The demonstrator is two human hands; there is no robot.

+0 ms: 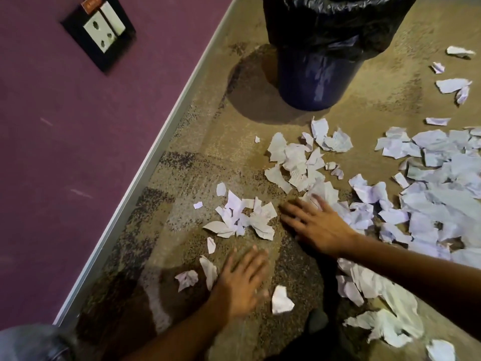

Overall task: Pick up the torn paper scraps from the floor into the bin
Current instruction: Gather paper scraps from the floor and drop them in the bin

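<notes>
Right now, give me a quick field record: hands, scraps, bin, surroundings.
left hand: open, fingers spread low over the floor, holding nothing
right hand: open, flat at the edge of the scraps
paper scraps: many, scattered on the floor, thickest on the right
bin: dark blue, black liner, upright beyond the scraps
wall: purple, with a socket

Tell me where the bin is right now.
In the head view the bin, dark blue with a black liner, stands on the floor at top centre, beyond both hands, near the purple wall, with scattered paper scraps just in front of it.
</notes>
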